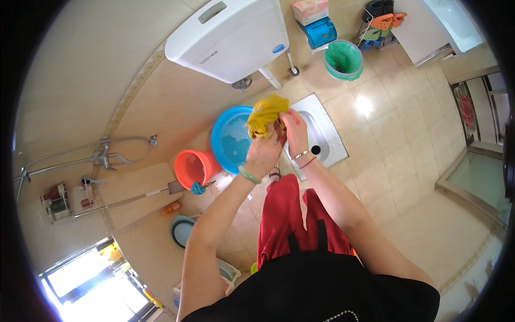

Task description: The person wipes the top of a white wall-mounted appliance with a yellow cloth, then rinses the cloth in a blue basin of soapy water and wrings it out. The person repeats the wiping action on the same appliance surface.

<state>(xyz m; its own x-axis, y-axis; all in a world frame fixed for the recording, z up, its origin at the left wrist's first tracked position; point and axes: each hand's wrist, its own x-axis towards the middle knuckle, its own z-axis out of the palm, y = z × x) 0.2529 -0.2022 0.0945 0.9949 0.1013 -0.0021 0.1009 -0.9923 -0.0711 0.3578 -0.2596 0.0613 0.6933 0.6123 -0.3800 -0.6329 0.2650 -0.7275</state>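
Observation:
A bunched yellow cloth (266, 114) with a ribbed texture hangs in the air between my two hands. My left hand (263, 154) is closed around its lower side, with a pale green bangle on the wrist. From the right, my right hand (294, 133) pinches the cloth's edge; some of its fingers are hidden behind the cloth and the left hand. Just left of and below them stands a blue basin (216, 140) holding water. To the right, partly behind my right hand, lies a white squat toilet (333, 140) set in the tiled floor.
An orange-red bucket (182, 169) stands left of the basin, with a teal scrubber (198, 188) beside it. A white cistern (230, 40) hangs on the wall ahead. Farther right is a green-lined bin (343, 60) near a shoe rack (373, 33). A glass door (477, 180) is at right.

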